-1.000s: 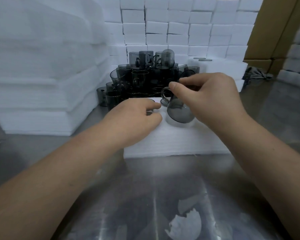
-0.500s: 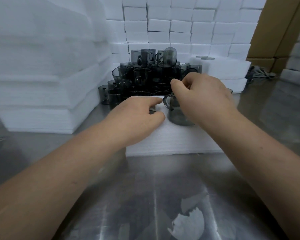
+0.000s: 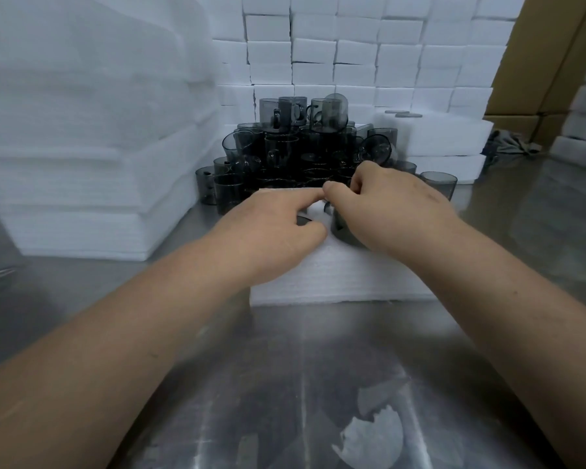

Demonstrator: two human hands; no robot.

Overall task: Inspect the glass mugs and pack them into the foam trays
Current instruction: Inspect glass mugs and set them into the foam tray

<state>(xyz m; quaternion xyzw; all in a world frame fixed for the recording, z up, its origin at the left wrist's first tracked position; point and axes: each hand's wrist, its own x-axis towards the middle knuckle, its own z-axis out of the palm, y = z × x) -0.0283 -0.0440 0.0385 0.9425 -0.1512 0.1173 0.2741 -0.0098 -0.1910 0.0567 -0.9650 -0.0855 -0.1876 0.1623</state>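
Mug pile (image 3: 301, 154) is crowding the far edge of the foam tray (image 3: 335, 282), and the foam stack (image 3: 82, 157) is walling off the left. The near steel table (image 3: 268, 360) is offering open passage, with just a foam scrap (image 3: 374, 438) lying there.

both forearms reach forward, left hand (image 3: 271, 228) palm down, fingers (image 3: 301, 199) relaxed, right hand (image 3: 386, 208) curled round a mug (image 3: 339, 228).

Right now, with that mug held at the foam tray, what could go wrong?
The right hand hides most of the mug at the foam tray, so it could seat crooked. The left hand lies right beside it; a finger might get pinched. The stacked mugs just behind could topple if bumped.
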